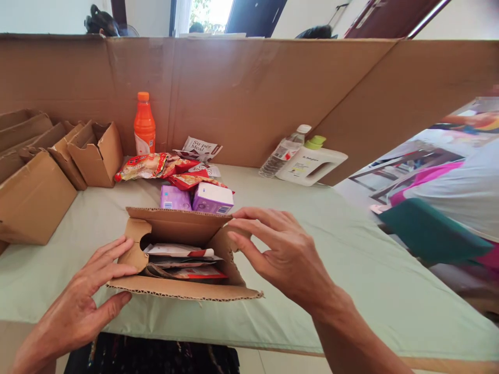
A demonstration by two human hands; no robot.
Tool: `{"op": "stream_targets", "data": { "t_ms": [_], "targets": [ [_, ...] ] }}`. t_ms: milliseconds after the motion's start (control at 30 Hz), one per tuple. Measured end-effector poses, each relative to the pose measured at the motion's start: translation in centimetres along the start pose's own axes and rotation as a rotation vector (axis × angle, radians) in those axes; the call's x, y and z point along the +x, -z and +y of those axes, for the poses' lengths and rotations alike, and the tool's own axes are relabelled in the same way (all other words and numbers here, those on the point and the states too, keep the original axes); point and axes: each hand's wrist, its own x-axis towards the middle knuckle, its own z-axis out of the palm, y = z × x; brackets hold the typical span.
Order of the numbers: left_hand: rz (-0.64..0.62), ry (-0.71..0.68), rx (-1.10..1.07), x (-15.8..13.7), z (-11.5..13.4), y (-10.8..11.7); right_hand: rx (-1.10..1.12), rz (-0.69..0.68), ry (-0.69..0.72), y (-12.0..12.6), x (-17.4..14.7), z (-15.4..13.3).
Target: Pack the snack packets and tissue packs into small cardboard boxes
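A small cardboard box (183,288) stands on the table in front of me with its top flaps up. Several flat packets (183,259) lie inside it, one white, others dark with red parts; their lower ends are hidden. Against the box's left flap rest the fingers of my left hand (86,291), stretched out, with the thumb apart near the front corner. At the back right corner of the box, my right hand (280,249) touches the cardboard with its fingertips, fingers spread and thumb apart. Just behind the box are two purple-and-white boxes (213,198).
Several empty cardboard boxes (39,197) stand at left. Farther back are an orange bottle (144,124), red snack packets (144,167) and a "Super Meal" packet (198,148). A clear bottle (283,156) and a white jug (304,166) lean at the cardboard wall (234,93). A person sits at right.
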Motion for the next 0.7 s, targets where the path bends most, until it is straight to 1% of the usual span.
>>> {"op": "stream_targets", "data": {
  "t_ms": [67,167,233,367,433,500,533,600,633,700],
  "targets": [
    [-0.004,0.001,0.012,0.0,0.1,0.1,0.058,-0.007,-0.051,0.1,-0.1,-0.2],
    [-0.005,-0.005,0.012,0.2,0.1,0.1,0.159,0.02,-0.134,0.4,-0.5,-0.4],
    [-0.002,-0.004,0.009,0.2,0.0,0.0,0.232,0.019,-0.147,0.5,-0.8,-0.4],
    [0.009,0.005,0.018,0.2,-0.2,-0.3,0.442,-0.043,-0.153,0.5,-1.2,-0.3],
    [0.017,0.003,0.024,0.1,-0.2,-0.4,0.511,0.013,-0.219,0.3,-1.4,0.0],
    [0.02,0.001,0.026,-0.1,-0.2,-0.3,0.535,0.108,-0.324,0.2,-1.7,0.4],
    [0.017,0.002,0.026,-0.2,-0.1,-0.3,0.533,0.129,-0.375,0.1,-2.0,0.6],
    [0.007,0.003,0.023,-0.2,-0.1,-0.2,0.518,0.088,-0.441,0.0,-2.5,0.8],
    [0.0,0.002,0.021,-0.2,-0.1,-0.1,0.51,0.047,-0.449,0.0,-2.8,0.8],
    [-0.009,-0.002,0.015,-0.1,-0.1,0.0,0.493,-0.011,-0.416,0.1,-3.1,0.4]
  ]
}}
